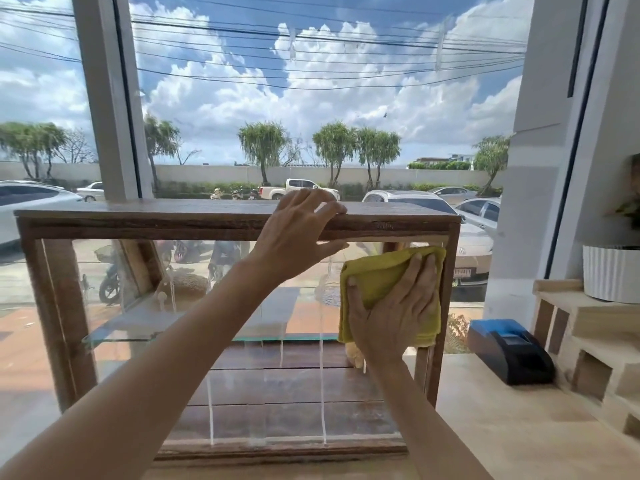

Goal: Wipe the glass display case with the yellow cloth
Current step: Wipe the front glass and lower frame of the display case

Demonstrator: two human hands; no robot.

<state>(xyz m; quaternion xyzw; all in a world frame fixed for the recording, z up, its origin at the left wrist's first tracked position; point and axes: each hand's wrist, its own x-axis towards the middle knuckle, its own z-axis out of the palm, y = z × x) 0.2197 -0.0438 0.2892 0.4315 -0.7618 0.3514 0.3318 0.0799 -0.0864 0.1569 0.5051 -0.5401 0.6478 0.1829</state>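
Glass display case [138, 220] | left hand [298, 233] flat on top | right hand [398, 313] — flat — presses yellow cloth [374, 271]

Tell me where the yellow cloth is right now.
Head view, right of centre: the right hand presses the yellow cloth against the display case glass near its upper right corner, below the left hand.

1. Pale wooden counter [502, 427] is carrying everything, running under the window.
2. Wood-framed glass display case [173, 216] is sitting on it, left of centre.
3. Black-and-blue box, printer-like [512, 355], is sitting near the case's right side.
4. Stepped wooden rack [588, 341] is standing at the far right, beside the box.
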